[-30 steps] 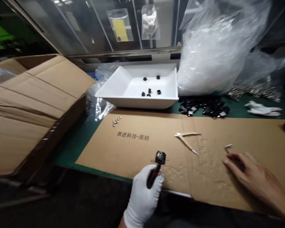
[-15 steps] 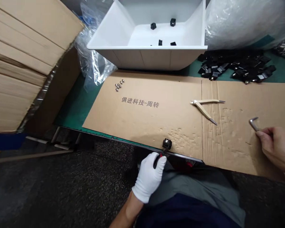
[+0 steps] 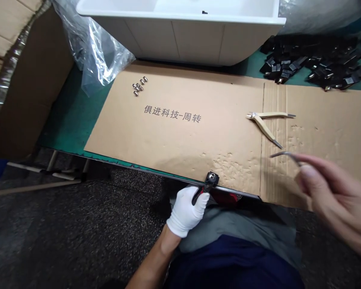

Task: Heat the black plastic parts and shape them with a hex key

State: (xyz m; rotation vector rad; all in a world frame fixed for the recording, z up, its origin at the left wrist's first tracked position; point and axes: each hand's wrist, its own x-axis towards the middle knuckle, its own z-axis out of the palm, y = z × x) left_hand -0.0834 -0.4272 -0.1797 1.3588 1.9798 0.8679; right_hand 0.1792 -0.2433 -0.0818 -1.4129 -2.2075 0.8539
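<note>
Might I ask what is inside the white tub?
In the white tub, one small black part shows above the rim; the front wall hides the near floor, and the frame crops the rest.

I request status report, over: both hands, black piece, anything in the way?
Left hand grips dark tool, black piece at its end. Right hand holds bent metal key over cardboard. Pliers open beyond, not between hands.

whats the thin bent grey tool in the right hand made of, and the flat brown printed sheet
The thin bent grey tool looks like smooth metal, judging by its sheen. The brown printed sheet seems matte cardboard, with fold creases and dents.
</note>
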